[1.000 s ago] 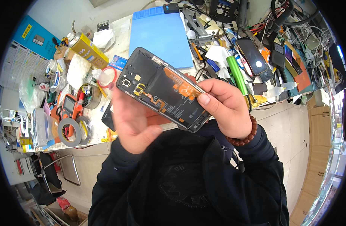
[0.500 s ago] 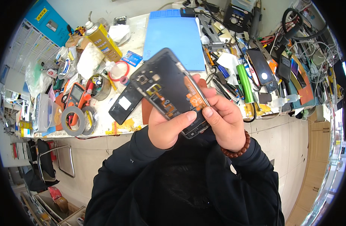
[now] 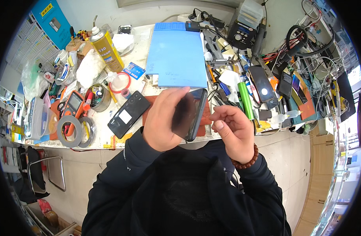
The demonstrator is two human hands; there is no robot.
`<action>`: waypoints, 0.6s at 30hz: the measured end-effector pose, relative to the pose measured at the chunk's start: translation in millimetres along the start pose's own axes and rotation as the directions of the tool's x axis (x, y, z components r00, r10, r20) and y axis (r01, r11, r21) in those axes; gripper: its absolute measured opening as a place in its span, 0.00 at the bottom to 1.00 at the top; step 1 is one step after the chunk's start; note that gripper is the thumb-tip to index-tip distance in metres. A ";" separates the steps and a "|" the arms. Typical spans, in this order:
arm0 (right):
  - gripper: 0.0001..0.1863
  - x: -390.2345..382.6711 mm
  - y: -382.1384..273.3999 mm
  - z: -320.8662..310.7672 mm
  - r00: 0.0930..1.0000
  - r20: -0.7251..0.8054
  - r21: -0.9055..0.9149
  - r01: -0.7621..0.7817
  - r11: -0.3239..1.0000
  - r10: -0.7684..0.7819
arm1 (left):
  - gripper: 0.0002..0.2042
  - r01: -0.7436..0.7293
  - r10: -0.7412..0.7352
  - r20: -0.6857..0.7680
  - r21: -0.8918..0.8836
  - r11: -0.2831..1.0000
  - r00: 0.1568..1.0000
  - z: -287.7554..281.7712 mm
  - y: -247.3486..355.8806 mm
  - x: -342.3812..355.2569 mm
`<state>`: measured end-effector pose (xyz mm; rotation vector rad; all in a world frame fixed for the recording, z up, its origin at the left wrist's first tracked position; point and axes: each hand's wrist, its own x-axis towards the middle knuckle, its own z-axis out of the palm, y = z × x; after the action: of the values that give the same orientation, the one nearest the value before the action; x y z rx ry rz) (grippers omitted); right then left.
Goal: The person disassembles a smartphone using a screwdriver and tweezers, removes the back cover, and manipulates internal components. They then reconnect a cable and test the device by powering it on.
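My left hand (image 3: 163,120) is wrapped round a black smartphone (image 3: 195,114), tilted up on its side. Its dark glossy face is partly behind my fingers, and its internals, bared earlier, are out of sight now. To the right of the phone, apart from it, my right hand (image 3: 236,133) has loosely curled fingers with nothing seen in them. A black phone back cover (image 3: 125,117) with a camera bump and a white label lies on the bench, left of my left hand; whether it is a whole phone I cannot tell. A brown-red mat (image 3: 206,122) shows beneath the held phone.
A blue work mat (image 3: 178,59) lies farther back. To the left are a yellow spray can (image 3: 106,49), tape rolls (image 3: 69,131), an orange multimeter (image 3: 74,103) and a tin of tools (image 3: 100,99). Rightward lie a green cylinder (image 3: 245,100), another phone (image 3: 261,83) and tangled cables.
The phone has turned from showing its opened back to standing on edge. My right hand has let go of it and moved off slightly right. My left hand keeps its grip.
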<state>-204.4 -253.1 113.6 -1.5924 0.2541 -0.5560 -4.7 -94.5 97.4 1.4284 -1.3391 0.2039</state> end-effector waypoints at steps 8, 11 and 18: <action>0.18 -0.5 1.2 -6.0 0.989 0.096 -0.200 0.134 0.971 -0.116 | 0.34 0.025 -0.025 0.043 0.000 1.000 0.999 -3.3 -4.6 -5.5; 0.16 -3.0 3.4 -15.5 0.996 0.052 -0.217 0.087 0.972 -0.077 | 0.34 0.042 -0.041 0.060 0.000 0.999 0.997 -7.7 -8.6 -7.1; 0.14 -4.9 6.1 -20.3 0.994 -0.044 -0.197 0.089 0.976 -0.099 | 0.38 0.457 -0.445 0.137 -0.441 0.773 0.885 1.1 -4.0 -16.8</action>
<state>-217.6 -269.0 107.0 -1.7877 0.2809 -0.6635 -8.0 -86.4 82.4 1.2905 -0.9349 -0.4339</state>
